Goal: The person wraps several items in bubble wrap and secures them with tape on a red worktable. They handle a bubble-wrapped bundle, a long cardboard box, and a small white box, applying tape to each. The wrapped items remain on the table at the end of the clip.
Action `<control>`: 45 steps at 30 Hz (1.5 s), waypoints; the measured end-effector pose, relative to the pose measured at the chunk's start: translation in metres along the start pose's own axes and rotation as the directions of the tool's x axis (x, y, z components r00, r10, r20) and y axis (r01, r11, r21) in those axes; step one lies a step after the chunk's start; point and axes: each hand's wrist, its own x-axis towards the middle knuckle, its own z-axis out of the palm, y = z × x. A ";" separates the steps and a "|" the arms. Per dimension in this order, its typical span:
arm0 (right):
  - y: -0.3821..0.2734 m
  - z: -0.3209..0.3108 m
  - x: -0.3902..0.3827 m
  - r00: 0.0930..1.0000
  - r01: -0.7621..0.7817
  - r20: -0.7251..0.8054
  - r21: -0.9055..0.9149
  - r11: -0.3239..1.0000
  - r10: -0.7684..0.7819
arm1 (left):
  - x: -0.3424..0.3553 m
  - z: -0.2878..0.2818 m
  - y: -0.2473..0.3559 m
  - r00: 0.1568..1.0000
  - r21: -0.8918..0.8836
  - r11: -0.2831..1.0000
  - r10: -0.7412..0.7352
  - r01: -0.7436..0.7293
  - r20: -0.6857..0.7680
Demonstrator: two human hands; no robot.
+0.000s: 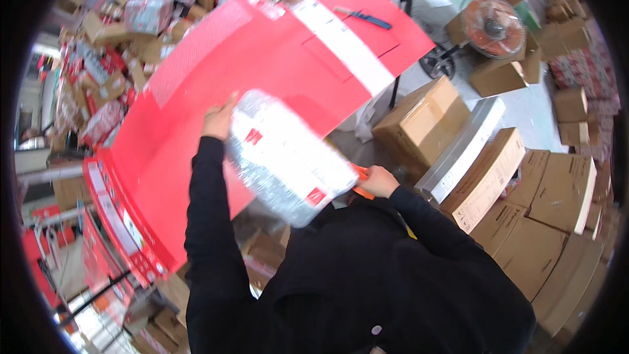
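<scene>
A white, box-shaped package [288, 151] in clear bubble wrap, with two small red labels, lies tilted across the near edge of the red tabletop [275, 59]. At its far left edge, my left hand [219, 119] grips the package, with the thumb side partly hidden. My right hand [380, 182] is closed around an orange object [362, 190] at the package's right end. Most of that object is covered by my fingers, so its kind cannot be made out. A dark blue knife-like tool [370, 19] lies at the table's far right.
A standing fan [493, 25] is beyond the table at right. Cardboard boxes [422, 121] and a long grey-white box [462, 151] stand to my right. Parcels [147, 13] are heaped at far left. A red-and-white raised edge [121, 216] borders the table's left side.
</scene>
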 end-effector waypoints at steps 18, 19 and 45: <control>0.055 -0.292 0.199 0.452 0.017 -0.845 -0.312 0.950 -0.286 | 0.037 -0.080 0.068 0.627 -0.054 0.950 -0.245 0.308 -0.739; 0.030 -0.291 0.179 0.355 0.017 -0.872 -0.354 0.935 -0.336 | 0.028 -0.075 0.093 0.608 -0.195 0.946 -0.317 0.260 -0.728; -0.017 -0.289 0.170 0.331 0.780 -0.431 -0.376 0.500 -0.839 | 0.140 0.109 0.388 0.854 -0.955 -0.199 -0.435 0.218 0.285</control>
